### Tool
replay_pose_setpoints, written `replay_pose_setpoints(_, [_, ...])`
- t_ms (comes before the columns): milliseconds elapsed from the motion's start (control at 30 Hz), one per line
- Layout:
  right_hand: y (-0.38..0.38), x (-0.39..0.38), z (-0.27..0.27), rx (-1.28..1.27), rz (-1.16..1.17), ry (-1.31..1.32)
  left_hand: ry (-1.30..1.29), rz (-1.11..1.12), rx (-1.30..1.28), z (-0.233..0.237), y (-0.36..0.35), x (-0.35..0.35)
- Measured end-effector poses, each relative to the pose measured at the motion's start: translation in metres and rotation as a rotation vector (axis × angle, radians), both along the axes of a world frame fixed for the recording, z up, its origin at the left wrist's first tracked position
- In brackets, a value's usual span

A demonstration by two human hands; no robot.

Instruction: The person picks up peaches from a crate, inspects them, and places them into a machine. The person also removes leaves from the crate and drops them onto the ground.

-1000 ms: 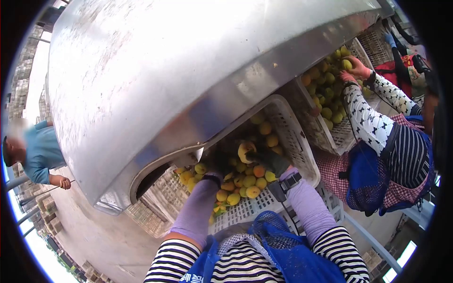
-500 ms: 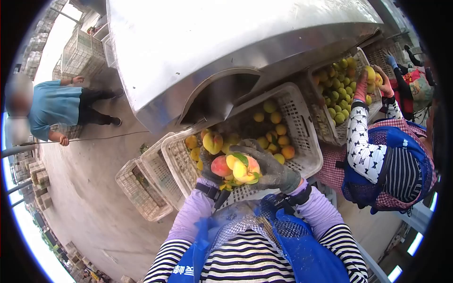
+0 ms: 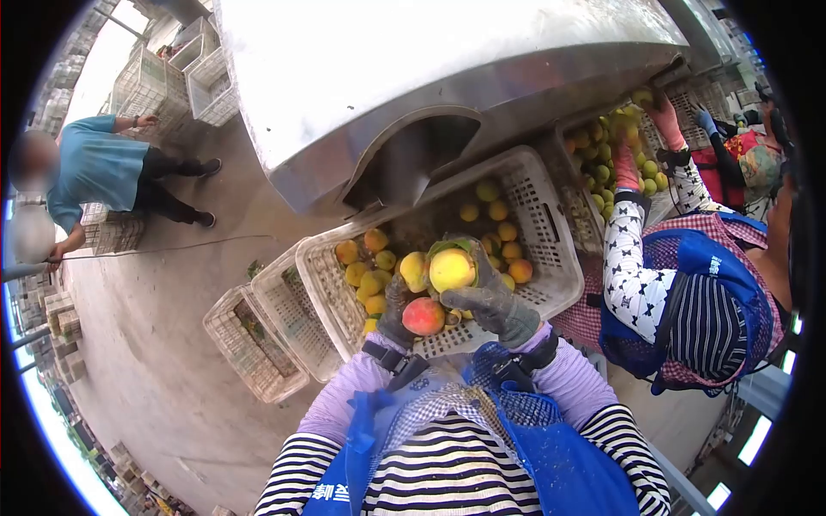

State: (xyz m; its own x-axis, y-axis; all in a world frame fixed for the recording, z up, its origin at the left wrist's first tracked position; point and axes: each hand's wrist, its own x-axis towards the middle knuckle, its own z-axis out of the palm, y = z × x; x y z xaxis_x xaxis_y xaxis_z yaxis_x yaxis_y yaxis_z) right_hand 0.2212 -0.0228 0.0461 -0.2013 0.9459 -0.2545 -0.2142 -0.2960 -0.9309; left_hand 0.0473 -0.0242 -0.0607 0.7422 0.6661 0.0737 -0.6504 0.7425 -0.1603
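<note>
Both my hands wear dark grey gloves and are over a white plastic crate [image 3: 559, 288] of peaches. My left hand [image 3: 397, 315] is closed around a red peach [image 3: 423, 317], with a yellow-orange peach [image 3: 414, 272] against its fingertips. A large yellow peach [image 3: 453, 270] sits in my right hand [image 3: 502, 308], its fingers curled round the fruit. Below the hands, a smaller fruit is partly hidden. More orange and yellow peaches [image 3: 372, 282] lie at the crate's left side, and others [image 3: 510, 251] at its right.
A metal machine [image 3: 447, 64] with a dark chute opening [image 3: 417, 155] overhangs the crate. Two more crates [image 3: 256, 344] stand at left. To the right, a co-worker [image 3: 688, 292] reaches into a crate of greenish fruit [image 3: 594, 168]. A person in a blue shirt [image 3: 99, 168] stands far left.
My hands have moved apart from around the clustered peaches. Green leaves seen among them no longer show. The co-worker's hands have separated, one lowering into their crate. The blue-shirted person's arm has shifted.
</note>
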Motion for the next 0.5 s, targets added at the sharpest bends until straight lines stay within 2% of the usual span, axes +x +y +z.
replay_pose_setpoints(33, [-0.001, -0.001, -0.014, -0.036, -0.009, -0.032, 0.514, 0.114, -0.073, -0.009, -0.009, -0.006])
replay_pose_setpoints(67, [-0.002, -0.002, -0.021, -0.072, -0.017, -0.064, 0.567, 0.148, -0.074, -0.011, -0.008, -0.009])
replay_pose_setpoints(133, [-0.001, 0.0, -0.02, 0.06, 0.032, -0.275, 0.681, 0.222, -0.074, -0.004, 0.0, -0.014])
replay_pose_setpoints(167, [0.0, 0.0, -0.019, 0.127, 0.057, -0.381, 0.581, 0.21, -0.038, 0.003, 0.002, -0.018])
replay_pose_setpoints(267, [0.008, -0.007, -0.026, 0.537, 0.038, -0.642, 0.608, 0.17, 0.068, 0.018, 0.001, -0.027])
replay_pose_setpoints(367, [0.007, -0.016, -0.009, 0.431, 0.062, -0.906, 0.57, 0.086, -0.04, 0.016, -0.001, -0.024])
replay_pose_setpoints(467, [0.006, -0.024, -0.001, 0.419, -0.048, -0.84, 0.586, 0.086, -0.029, 0.028, 0.004, -0.024])
replay_pose_setpoints(500, [0.009, -0.024, 0.0, 0.46, -0.076, -0.827, 0.506, 0.106, -0.004, 0.031, 0.008, -0.024])
